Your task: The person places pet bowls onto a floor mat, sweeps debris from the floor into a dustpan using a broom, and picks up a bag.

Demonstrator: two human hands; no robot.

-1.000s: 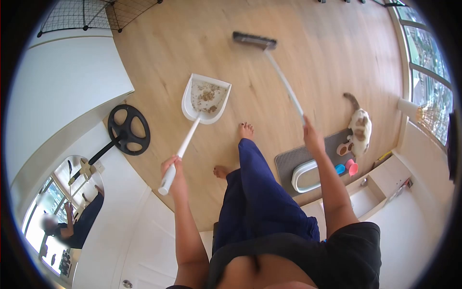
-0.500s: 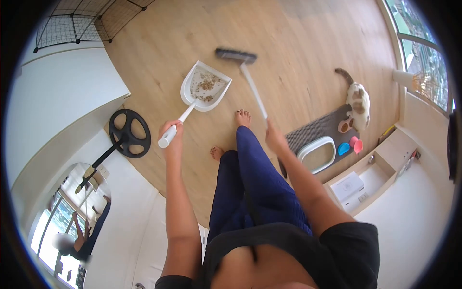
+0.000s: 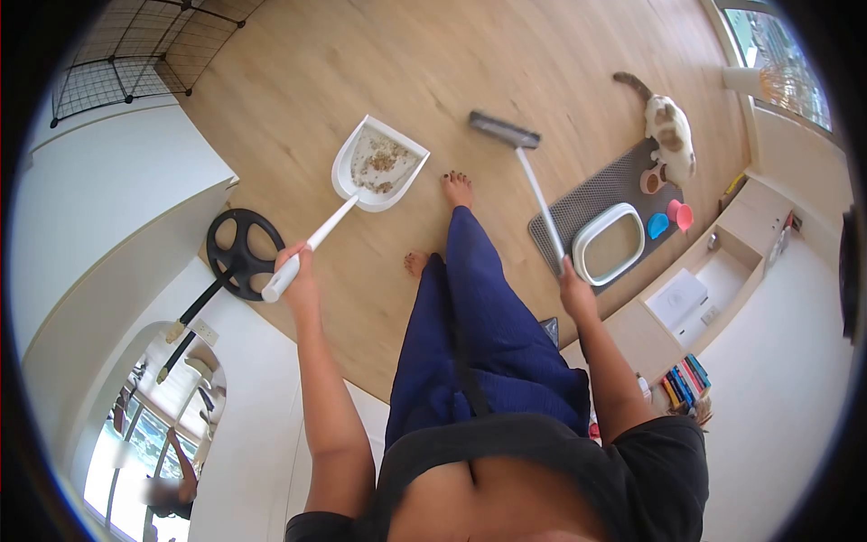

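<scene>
My left hand is wrapped round the white handle of a dustpan. Brown debris lies inside the pan, whose open edge faces up and right. In my right hand is the white stick of a broom. The broom's dark head is right of the dustpan, apart from it, over the wooden floor. My bare feet stand between the two tools, below them in the view.
A white and brown cat is by food bowls on a grey mat, with a white-rimmed tray. A black wheel-shaped base stands left, a wire rack upper left, a shelf unit right.
The broom head first swung left toward the dustpan, then back right, away from it. The dustpan stays in my left hand with debris in it. The view has shifted.
</scene>
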